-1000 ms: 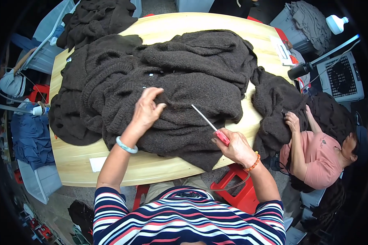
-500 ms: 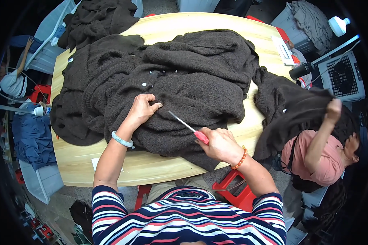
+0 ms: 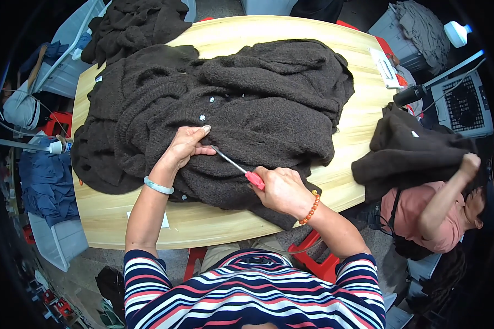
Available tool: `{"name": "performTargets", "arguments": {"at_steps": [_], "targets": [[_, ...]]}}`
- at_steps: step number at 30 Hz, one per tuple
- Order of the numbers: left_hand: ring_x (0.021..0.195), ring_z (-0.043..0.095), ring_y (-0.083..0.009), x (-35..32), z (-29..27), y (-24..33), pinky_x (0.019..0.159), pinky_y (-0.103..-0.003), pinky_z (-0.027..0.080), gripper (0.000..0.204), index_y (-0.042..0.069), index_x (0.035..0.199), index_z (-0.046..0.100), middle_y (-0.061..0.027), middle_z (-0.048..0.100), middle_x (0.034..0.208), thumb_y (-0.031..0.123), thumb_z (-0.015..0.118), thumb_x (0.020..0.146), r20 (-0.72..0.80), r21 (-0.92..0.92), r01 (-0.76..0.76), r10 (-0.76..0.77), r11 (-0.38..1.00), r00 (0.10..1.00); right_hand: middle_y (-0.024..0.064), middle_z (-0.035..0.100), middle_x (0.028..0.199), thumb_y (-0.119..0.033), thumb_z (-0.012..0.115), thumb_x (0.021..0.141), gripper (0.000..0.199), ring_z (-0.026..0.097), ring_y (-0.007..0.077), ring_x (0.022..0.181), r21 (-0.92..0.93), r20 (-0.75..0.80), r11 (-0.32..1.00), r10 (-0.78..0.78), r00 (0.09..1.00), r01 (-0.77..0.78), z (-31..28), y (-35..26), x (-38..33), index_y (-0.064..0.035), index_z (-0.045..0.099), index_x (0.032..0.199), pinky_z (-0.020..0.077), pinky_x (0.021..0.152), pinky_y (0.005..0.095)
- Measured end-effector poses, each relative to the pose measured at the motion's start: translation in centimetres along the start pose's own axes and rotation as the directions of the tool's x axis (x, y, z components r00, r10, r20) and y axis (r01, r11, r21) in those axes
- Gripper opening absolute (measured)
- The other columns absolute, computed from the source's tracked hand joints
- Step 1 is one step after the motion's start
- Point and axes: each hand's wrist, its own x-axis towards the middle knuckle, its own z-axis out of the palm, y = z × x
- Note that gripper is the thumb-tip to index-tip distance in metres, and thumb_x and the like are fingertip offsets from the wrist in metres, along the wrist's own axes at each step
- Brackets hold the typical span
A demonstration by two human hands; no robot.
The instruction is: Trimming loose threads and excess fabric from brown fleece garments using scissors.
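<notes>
Spread over the table lies a dark brown knitted garment point(image 3: 269, 129) in thick folds, with small pale buttons point(image 3: 202, 118) along its front. My left hand point(image 3: 187, 146) rests on it just below the buttons, thumb and a finger stretched apart with dark knit between them. Gripped in my right hand point(image 3: 284, 189) is a red-handled tool point(image 3: 255, 180) with a thin metal shaft. Its tip reaches the fabric right beside my left fingertip; the tip's exact shape is too small to tell.
More dark knitwear point(image 3: 137, 27) is heaped at the table's point(image 3: 214, 233) far left. On the right, a co-worker in a pink top point(image 3: 422, 211) lifts a dark garment point(image 3: 417, 151). A lamp arm point(image 3: 450, 71) stands there too. A red stool point(image 3: 321, 263) is below the near edge.
My left thumb and finger have spread apart. The tool has moved left, its tip now at my left finger. The co-worker's garment has swung to the right, off the table's edge.
</notes>
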Motion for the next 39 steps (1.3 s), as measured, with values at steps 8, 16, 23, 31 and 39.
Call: {"name": "performTargets", "arguments": {"at_steps": [8, 16, 23, 31, 39], "targets": [[0.085, 0.072, -0.0261, -1.2, -0.1, 0.4, 0.079, -0.033, 0.062, 0.034, -0.013, 0.117, 0.054, -0.0171, 0.066, 0.103, 0.017, 0.055, 0.1, 0.051, -0.129, -0.035, 0.042, 0.991, 0.998, 0.0229, 0.066, 0.073, -0.024, 0.061, 0.091, 0.02, 0.067, 0.0417, 0.073, 0.004, -0.04, 0.999, 0.039, 0.998, -0.038, 0.6, 1.4, 0.8, -0.0038, 0.06, 0.094, 0.0533, 0.068, 0.0505], [0.087, 0.072, -0.0257, -0.8, -1.1, -0.9, 0.078, -0.032, 0.062, 0.019, -0.008, 0.109, 0.059, -0.0108, 0.067, 0.095, 0.003, 0.062, 0.093, 0.018, -0.029, -0.075, 0.075, 0.997, 0.997, 0.0204, 0.067, 0.076, -0.027, 0.063, 0.091, 0.022, 0.066, 0.0409, 0.075, 0.072, -0.031, 0.997, 0.043, 0.999, -0.041, 0.5, 1.3, 0.3, -0.0064, 0.061, 0.099, 0.0525, 0.069, 0.0498], [0.075, 0.071, -0.0199, -0.5, -0.5, -1.7, 0.076, -0.032, 0.062, 0.01, -0.004, 0.094, 0.064, -0.0061, 0.066, 0.086, 0.006, 0.064, 0.094, 0.0, -0.029, -0.092, 0.092, 0.995, 0.996, 0.0212, 0.066, 0.072, -0.028, 0.061, 0.091, 0.023, 0.067, 0.0406, 0.073, -0.019, 0.044, 1.0, 0.022, 0.999, -0.021, 0.5, -0.1, 0.5, -0.0059, 0.063, 0.096, 0.0529, 0.069, 0.0502], [0.087, 0.069, -0.0211, -1.2, 0.0, -1.0, 0.077, -0.034, 0.061, 0.033, -0.007, 0.099, 0.067, -0.0147, 0.069, 0.096, 0.024, 0.056, 0.101, -0.028, -0.103, -0.055, 0.052, 0.993, 0.998, 0.0245, 0.066, 0.072, -0.018, 0.061, 0.086, 0.019, 0.068, 0.0404, 0.073, 0.042, 0.023, 0.999, 0.018, 1.0, -0.019, 0.5, -0.2, 0.4, 0.0007, 0.062, 0.089, 0.0542, 0.068, 0.0499], [0.058, 0.056, -0.0066, -2.5, 5.2, 0.3, 0.056, -0.024, 0.048, 0.045, -0.001, 0.122, 0.06, -0.0087, 0.062, 0.104, 0.011, 0.076, 0.082, 0.044, 0.75, -0.408, 0.575, 0.521, 0.817, 0.0211, 0.067, 0.078, -0.021, 0.064, 0.089, 0.018, 0.067, 0.0405, 0.076, 0.182, -0.118, 0.983, 0.04, 0.992, -0.018, -0.2, 2.2, -3.3, -0.0057, 0.06, 0.098, 0.0528, 0.069, 0.049]]}}
